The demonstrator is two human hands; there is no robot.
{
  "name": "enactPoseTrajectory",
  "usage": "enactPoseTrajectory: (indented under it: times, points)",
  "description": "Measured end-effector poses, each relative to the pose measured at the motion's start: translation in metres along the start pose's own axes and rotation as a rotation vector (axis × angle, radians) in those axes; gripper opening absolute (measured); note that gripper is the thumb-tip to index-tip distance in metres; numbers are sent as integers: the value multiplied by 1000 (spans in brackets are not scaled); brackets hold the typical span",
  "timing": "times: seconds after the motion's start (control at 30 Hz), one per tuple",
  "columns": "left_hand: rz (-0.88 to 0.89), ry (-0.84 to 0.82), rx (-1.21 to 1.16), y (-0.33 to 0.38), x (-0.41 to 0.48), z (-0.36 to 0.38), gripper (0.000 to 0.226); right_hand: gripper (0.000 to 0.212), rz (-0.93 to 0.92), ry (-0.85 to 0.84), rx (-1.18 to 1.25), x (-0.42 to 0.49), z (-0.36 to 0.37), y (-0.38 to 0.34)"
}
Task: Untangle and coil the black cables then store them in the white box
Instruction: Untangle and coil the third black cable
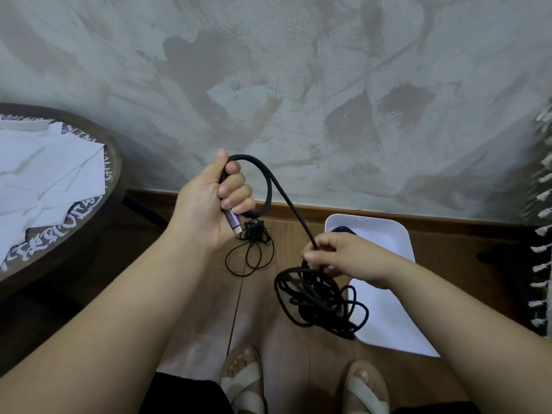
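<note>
Left hand (pixel 209 204) fisted round the cable (pixel 286 201) by its plug (pixel 233 221), right hand (pixel 346 258) pinching it above the dangling tangle (pixel 316 303), over the box (pixel 388 237); untangling step, I'd say, next tease loops free before coiling

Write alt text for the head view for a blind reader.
A person's left hand grips a thick black cable near its metal plug, while the right hand pinches the same cable where it runs into a tangled bundle. A thinner black cable lies tangled on the wooden floor between the hands, and the white box sits behind the right hand.
</note>
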State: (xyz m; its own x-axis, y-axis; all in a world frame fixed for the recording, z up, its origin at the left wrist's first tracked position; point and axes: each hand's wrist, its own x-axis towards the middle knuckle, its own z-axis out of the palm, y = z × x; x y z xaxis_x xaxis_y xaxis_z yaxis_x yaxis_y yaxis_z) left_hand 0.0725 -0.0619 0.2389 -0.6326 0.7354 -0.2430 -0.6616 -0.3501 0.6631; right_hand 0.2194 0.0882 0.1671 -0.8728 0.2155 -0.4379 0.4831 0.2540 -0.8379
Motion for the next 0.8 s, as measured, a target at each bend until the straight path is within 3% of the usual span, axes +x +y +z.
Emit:
enactPoseTrajectory:
  times: [0.1, 0.27, 0.43, 0.63, 0.8]
  points:
    - [-24, -18, 55, -2, -3, 1, 40, 25, 31, -93, -269, 1, 4, 5]
    - [-64, -13, 170, -10, -3, -1, 39, 17, 0, -10, -815, 4, 8, 11]
    - [-35, 32, 395, -7, -3, -7, 38, 13, -13, 75, -999, 3, -1, 9]
    - [-27, 11, 833, -13, -5, -4, 35, 15, -67, 36, -615, -18, -15, -23]
    - [-70, -14, 1026, -15, -1, -9, 36, 30, -52, -31, 9, -24, -24, -23]
